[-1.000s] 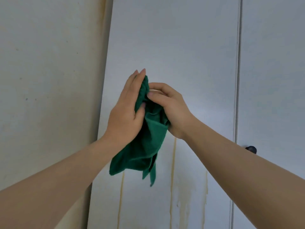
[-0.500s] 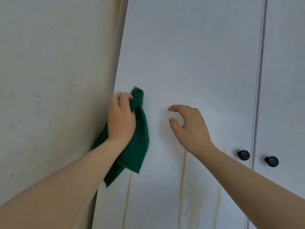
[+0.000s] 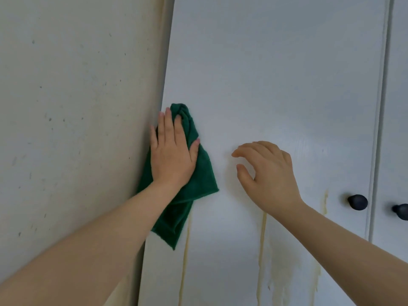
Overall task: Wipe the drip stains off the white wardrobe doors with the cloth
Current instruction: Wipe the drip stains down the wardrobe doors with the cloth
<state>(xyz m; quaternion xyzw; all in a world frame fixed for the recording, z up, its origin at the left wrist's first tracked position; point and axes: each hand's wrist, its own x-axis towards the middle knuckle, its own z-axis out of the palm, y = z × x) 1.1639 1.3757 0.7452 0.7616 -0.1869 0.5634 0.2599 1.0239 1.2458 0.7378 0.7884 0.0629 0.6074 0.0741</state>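
Half a second ago the left hand (image 3: 171, 151) had its fingers curled round the cloth (image 3: 199, 175). Now the fingers lie straight and flat on top of it. A second ago both hands held the cloth together in front of the door (image 3: 287, 74). Now only the left hand is on it. In the head view, the flat left hand presses the green cloth against the white door, close to the door's left edge, just beside the wall (image 3: 77, 107). The fingers point up and the thumb sticks out to the right. The cloth is bunched at the top above the fingertips, and a loose end hangs down below the wrist. The right hand (image 3: 269, 173) is to the right of the cloth, apart from it. Its fingers are bent a little and hold nothing. I cannot tell if the fingertips touch the door. Yellow drip stains (image 3: 262, 239) run down the lower part of the door. One thin line starts just under the hanging end of the cloth. Another starts below the right wrist, and a paler patch lies to the right of that. A round black knob (image 3: 357, 202) sits near the door's right edge. A second knob (image 3: 400, 212) sits on the next door (image 3: 399, 107), at the right side of the view. The wall has small dark specks on it.
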